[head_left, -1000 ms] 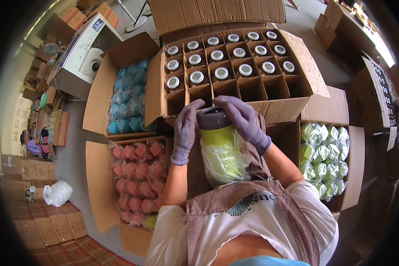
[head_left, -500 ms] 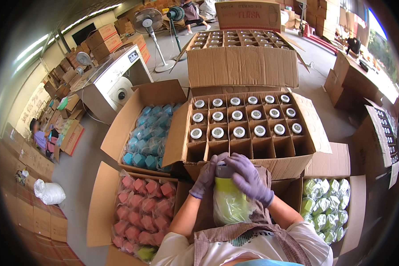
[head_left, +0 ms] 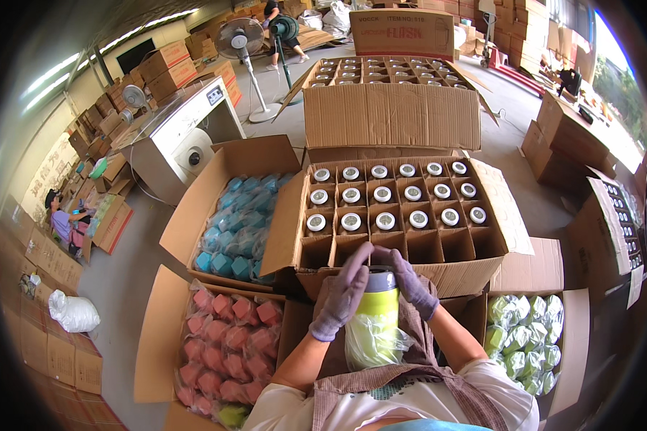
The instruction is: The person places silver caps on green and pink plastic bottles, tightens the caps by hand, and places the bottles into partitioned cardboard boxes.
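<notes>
Green flask (head_left: 378, 310) between my left hand (head_left: 343, 293) and right hand (head_left: 414, 287).
Cupped open, likely steadying it, beside the carton's near edge (head_left: 466, 267).

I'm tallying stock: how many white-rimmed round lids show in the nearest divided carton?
18 round white-rimmed lids: six in each of the three farthest rows of the divided brown cardboard carton; others may be hidden.
</notes>
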Available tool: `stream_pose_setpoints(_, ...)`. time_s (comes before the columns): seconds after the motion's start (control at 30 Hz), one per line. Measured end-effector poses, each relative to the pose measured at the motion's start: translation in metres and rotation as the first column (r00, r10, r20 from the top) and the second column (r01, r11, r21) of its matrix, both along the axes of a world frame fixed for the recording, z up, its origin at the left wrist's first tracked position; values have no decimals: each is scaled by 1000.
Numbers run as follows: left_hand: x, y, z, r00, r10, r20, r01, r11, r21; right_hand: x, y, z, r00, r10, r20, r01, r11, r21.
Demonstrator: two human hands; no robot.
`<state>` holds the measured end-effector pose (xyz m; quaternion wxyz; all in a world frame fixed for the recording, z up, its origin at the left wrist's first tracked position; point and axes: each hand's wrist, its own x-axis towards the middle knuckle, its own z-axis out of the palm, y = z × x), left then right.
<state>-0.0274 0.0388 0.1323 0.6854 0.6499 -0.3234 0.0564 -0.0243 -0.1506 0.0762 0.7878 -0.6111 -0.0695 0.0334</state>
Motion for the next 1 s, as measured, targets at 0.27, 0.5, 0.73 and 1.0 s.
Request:
stream_pose_setpoints(0.27, 10, 15, 2, 984, 134, -121, -113, 980, 166, -18, -2, 46, 907, -178, 382, 313, 891, -329)
stream_pose_setpoints(0.5, 53, 54, -82, 802, -230, -551, 239, 969, -57, -59, 31, 105, 757, 299, 581, 221, 719, -659)
stream_pose_setpoints(0.73, 27, 23, -30, 989, 84, -120, -37, 935, 354, -33, 16, 35, 952, -47, 304, 178, 890, -419)
stream_pose_setpoints(1.0, 27, 26, -6, 989, 131, -67, -115, 973, 198, -4, -10, 27, 953, -121, 277, 210, 925, -318)
